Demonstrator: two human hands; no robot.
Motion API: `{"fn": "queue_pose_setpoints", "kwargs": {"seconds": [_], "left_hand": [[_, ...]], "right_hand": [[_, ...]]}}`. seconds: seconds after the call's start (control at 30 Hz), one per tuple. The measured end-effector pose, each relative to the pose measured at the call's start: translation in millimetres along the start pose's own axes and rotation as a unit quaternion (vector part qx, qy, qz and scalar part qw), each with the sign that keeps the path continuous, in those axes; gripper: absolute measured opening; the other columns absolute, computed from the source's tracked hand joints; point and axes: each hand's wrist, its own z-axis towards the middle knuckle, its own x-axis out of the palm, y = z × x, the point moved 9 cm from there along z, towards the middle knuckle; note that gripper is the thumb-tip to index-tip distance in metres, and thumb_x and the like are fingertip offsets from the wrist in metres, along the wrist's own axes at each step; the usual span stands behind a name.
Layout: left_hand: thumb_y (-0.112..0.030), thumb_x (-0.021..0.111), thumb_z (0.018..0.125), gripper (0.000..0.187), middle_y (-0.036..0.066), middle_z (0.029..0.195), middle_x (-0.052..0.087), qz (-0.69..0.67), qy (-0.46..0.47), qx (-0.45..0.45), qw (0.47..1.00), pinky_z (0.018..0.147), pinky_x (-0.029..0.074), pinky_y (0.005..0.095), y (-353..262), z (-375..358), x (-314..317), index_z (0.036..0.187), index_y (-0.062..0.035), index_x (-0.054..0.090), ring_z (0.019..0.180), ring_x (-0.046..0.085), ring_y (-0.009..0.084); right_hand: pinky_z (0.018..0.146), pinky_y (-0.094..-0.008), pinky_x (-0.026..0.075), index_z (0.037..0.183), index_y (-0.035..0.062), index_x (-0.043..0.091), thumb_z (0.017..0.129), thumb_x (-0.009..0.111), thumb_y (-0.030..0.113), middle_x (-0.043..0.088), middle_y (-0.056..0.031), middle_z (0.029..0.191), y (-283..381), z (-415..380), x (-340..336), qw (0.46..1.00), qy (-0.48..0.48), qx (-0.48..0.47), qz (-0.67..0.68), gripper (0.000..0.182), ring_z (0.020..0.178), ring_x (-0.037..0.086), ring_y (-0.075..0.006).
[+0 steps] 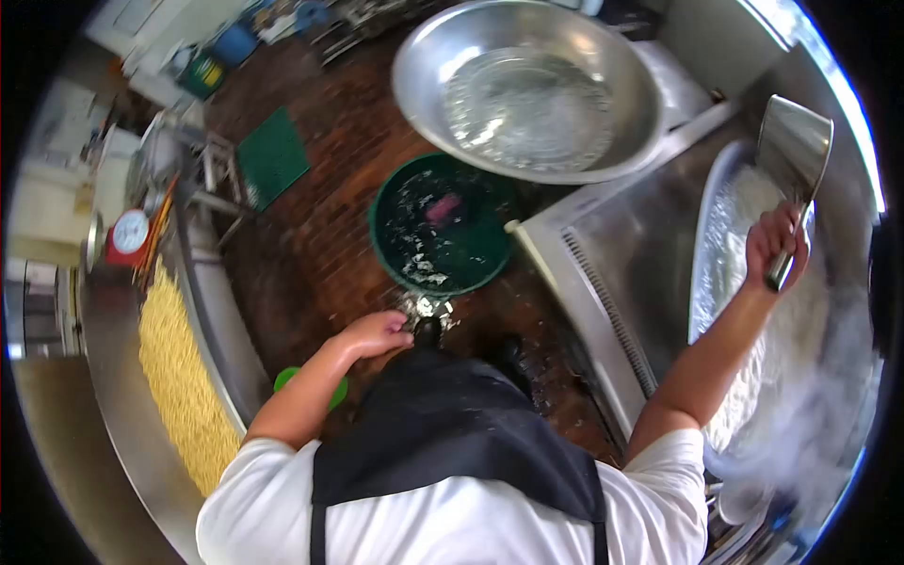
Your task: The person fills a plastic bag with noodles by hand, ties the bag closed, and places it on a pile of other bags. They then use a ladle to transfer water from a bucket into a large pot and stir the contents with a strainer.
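Note:
My right hand is wrapped round the handle of a metal scoop, whose broad blade points up and away from me. Below and around that hand is a steaming vat with cloudy liquid and a white mass in it. My left hand hangs low in front of my dark apron, its fingers curled together; whether it holds anything is too small to tell. Beyond the left hand, a green tub of water stands on the floor with something pinkish in it.
A large metal basin of water stands ahead, beside a steel counter. At the left, a long metal trough holds yellowish pieces, near a red scale. A green mat lies on the wet brick floor.

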Motion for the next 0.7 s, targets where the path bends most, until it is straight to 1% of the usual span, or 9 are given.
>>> {"fn": "queue_pose_setpoints", "kwargs": {"seconds": [0.1, 0.2, 0.27, 0.3, 0.37, 0.43, 0.53, 0.63, 0.7], "left_hand": [[-0.042, 0.072, 0.085, 0.063, 0.02, 0.126, 0.063, 0.012, 0.034, 0.021, 0.999, 0.096, 0.049, 0.038, 10.4, -0.2, -7.1, 0.131, -0.0016, 0.056, 0.114, 0.062, 0.0274], [-0.047, 0.067, 0.086, 0.062, 0.021, 0.124, 0.064, 0.059, 0.026, 0.047, 0.997, 0.096, 0.048, 0.0399, 34.9, -3.1, -22.3, 0.129, -0.0034, 0.057, 0.113, 0.062, 0.0321], [-0.046, 0.066, 0.087, 0.06, 0.02, 0.124, 0.064, 0.052, 0.014, 0.05, 0.997, 0.096, 0.048, 0.0406, 69.7, -2.9, -30.0, 0.13, -0.0045, 0.057, 0.115, 0.061, 0.0338], [-0.045, 0.065, 0.087, 0.06, 0.02, 0.125, 0.064, 0.037, 0.002, 0.052, 0.998, 0.096, 0.048, 0.0407, 89.2, -4.0, -35.2, 0.131, -0.0047, 0.057, 0.116, 0.061, 0.0341], [-0.043, 0.066, 0.087, 0.059, 0.018, 0.124, 0.064, 0.015, -0.055, -0.008, 0.998, 0.095, 0.048, 0.041, 109.5, -30.2, -59.8, 0.131, -0.0056, 0.057, 0.116, 0.06, 0.0341], [-0.045, 0.065, 0.085, 0.061, 0.018, 0.124, 0.064, 0.01, -0.07, -0.05, 0.996, 0.096, 0.048, 0.0418, 129.8, -51.9, -71.0, 0.13, -0.005, 0.058, 0.115, 0.061, 0.0348], [-0.049, 0.062, 0.086, 0.063, 0.021, 0.122, 0.064, 0.027, -0.052, -0.071, 0.996, 0.095, 0.048, 0.0431, 180.2, -59.4, -66.4, 0.129, -0.0035, 0.058, 0.114, 0.061, 0.0366], [-0.048, 0.063, 0.087, 0.063, 0.021, 0.125, 0.063, -0.027, -0.047, -0.097, 0.994, 0.096, 0.048, 0.0436, 211.5, -87.5, -58.7, 0.129, -0.0014, 0.057, 0.116, 0.06, 0.0364], [-0.042, 0.067, 0.089, 0.061, 0.021, 0.132, 0.059, -0.096, -0.055, -0.085, 0.99, 0.099, 0.048, 0.0416, 246.1, -92.5, -37.5, 0.133, -0.0012, 0.054, 0.121, 0.058, 0.0336]], "right_hand": [[0.054, -0.0264, 0.039, 0.113, 0.0054, 0.044, 0.089, 0.065, 0.016, 0.047, -0.0013, 0.067, -104.6, -24.7, 36.9, 0.996, -0.026, 0.078, -0.021, 0.034, 0.061, 0.045, -0.0119], [0.045, -0.0247, 0.036, 0.113, 0.006, 0.042, 0.083, 0.076, 0.022, 0.044, 0.0007, 0.063, -216.3, -48.5, 93.6, 0.984, -0.006, 0.177, -0.015, 0.048, 0.055, 0.042, -0.0113], [0.044, -0.0257, 0.035, 0.107, 0.0054, 0.046, 0.087, 0.073, 0.025, 0.042, -0.0005, 0.058, -295.7, -67.1, 109.2, 0.962, -0.007, 0.27, 0.03, 0.038, 0.048, 0.039, -0.0118], [0.043, -0.027, 0.035, 0.105, 0.006, 0.047, 0.087, 0.073, 0.023, 0.042, -0.0014, 0.057, -334.6, -69.1, 128.7, 0.955, 0.01, 0.296, -0.016, 0.036, 0.048, 0.04, -0.0122], [0.041, -0.0279, 0.034, 0.104, 0.0074, 0.047, 0.081, 0.071, 0.013, 0.04, -0.0008, 0.056, -409.2, -92.3, 124.5, 0.901, -0.051, 0.43, -0.029, 0.033, 0.048, 0.04, -0.0129], [0.042, -0.0278, 0.035, 0.101, 0.0106, 0.049, 0.083, 0.069, 0.017, 0.039, 0.0007, 0.056, -469.3, -118.3, 95.4, 0.85, -0.113, 0.512, -0.052, 0.028, 0.048, 0.039, -0.0127], [0.045, -0.0296, 0.037, 0.093, 0.0066, 0.055, 0.082, 0.069, 0.019, 0.048, -0.0014, 0.057, -537.0, -143.9, 13.4, 0.734, -0.174, 0.608, -0.247, 0.022, 0.047, 0.047, -0.0164], [0.05, -0.0365, 0.044, 0.079, 0.0023, 0.06, 0.079, 0.068, 0.02, 0.06, -0.0072, 0.064, -586.8, -167.7, -103.1, 0.615, -0.117, 0.604, -0.493, 0.019, 0.055, 0.059, -0.0209], [0.057, -0.0411, 0.051, 0.078, 0.0026, 0.07, 0.075, 0.069, 0.022, 0.068, -0.0153, 0.073, -596.0, -174.5, -150.2, 0.49, -0.081, 0.573, -0.652, 0.02, 0.063, 0.066, -0.0287]]}}
